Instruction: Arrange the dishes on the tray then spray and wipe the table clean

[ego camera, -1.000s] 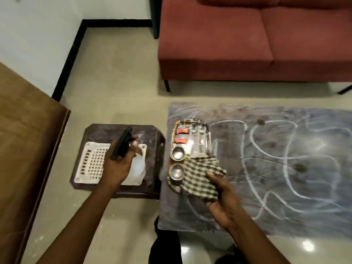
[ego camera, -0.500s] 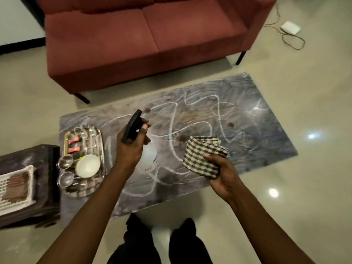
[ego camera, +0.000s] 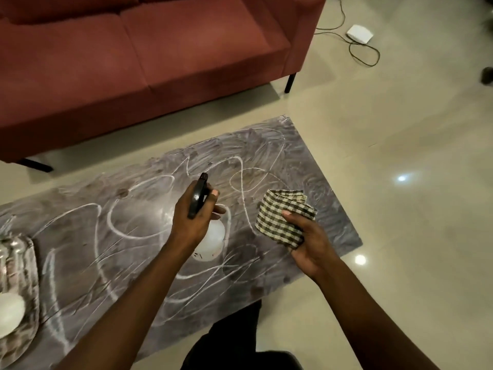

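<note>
Two hands hang over the marble-patterned bench (ego camera: 128,263), as they did half a second ago, but the view has swung toward the bench's right end. The side stool and its white basket have gone out of sight. The steel tray (ego camera: 28,265), then shown whole, is now cut off at the bench's left end. A second ago the left hand (ego camera: 193,220) held the bottle over that stool; now it is above the middle of the bench. The right hand (ego camera: 309,244), then just beside the tray, has come over the bench's right half, toward the near edge.

The tray is blurred. A white bowl (ego camera: 9,313) sits in its near part, and the rest of its load cannot be made out.

The left hand's grip is curled round the neck of the spray bottle (ego camera: 212,241). The white body hangs below the palm, and whether its base touches the bench cannot be told. The black spray head (ego camera: 197,196) points toward the far edge and the red sofa (ego camera: 133,62), with the forefinger (ego camera: 214,193) reaching round its front. The right hand lies palm-up, its grip pinching a folded checked cloth (ego camera: 280,217), thumb (ego camera: 286,213) pressed on top and fingers beneath. White chalky loops and smears cover the bench top. Well beyond the right end, a white box (ego camera: 359,33) with a cable lies on the tiled floor (ego camera: 400,116).
</note>
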Available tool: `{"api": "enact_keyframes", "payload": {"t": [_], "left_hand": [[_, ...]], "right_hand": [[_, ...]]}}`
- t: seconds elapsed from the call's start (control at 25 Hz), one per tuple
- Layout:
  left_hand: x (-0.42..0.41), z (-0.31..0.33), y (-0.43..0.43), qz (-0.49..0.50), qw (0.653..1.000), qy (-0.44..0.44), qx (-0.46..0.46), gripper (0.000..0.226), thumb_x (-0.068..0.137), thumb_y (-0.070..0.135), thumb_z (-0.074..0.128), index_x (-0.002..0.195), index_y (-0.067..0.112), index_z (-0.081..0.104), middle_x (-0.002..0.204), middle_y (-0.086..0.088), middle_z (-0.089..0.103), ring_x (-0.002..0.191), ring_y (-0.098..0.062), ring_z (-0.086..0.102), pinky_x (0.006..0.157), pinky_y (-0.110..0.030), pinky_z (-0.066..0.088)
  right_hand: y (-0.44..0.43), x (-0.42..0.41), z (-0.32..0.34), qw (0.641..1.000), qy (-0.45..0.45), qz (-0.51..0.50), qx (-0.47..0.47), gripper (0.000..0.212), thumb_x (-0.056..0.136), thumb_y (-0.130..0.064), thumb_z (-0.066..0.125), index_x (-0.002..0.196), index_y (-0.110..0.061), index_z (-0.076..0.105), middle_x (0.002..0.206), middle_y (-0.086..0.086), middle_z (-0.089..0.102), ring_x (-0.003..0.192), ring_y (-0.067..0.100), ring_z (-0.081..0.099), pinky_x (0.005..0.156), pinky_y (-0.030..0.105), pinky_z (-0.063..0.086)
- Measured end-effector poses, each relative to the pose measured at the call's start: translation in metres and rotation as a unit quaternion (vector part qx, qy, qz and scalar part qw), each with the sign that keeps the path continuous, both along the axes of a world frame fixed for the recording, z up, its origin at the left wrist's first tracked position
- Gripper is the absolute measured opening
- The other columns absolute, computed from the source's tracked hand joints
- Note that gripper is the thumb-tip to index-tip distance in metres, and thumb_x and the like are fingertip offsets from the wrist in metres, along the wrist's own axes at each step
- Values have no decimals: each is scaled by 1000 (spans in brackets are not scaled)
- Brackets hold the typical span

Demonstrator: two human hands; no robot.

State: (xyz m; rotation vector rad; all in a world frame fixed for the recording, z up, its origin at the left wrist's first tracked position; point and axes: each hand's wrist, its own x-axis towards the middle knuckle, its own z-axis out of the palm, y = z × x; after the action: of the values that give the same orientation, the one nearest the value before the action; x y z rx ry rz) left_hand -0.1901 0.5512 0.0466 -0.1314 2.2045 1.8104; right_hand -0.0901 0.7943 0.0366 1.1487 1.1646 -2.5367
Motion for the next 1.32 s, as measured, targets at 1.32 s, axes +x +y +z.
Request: {"api": "enact_keyframes", "payload": {"t": [1.32], "left_hand": [[-148, -160, 293, 87, 993, -80, -3, 16, 97, 29, 68, 83, 24, 76, 77, -12, 77, 43, -31, 66, 45, -35, 53]], "right_hand": [[247, -371, -210, 742, 148, 250, 604, 66, 92, -1, 61, 152, -28, 53, 148, -4, 63, 138, 13, 57, 118, 36, 46]]}}
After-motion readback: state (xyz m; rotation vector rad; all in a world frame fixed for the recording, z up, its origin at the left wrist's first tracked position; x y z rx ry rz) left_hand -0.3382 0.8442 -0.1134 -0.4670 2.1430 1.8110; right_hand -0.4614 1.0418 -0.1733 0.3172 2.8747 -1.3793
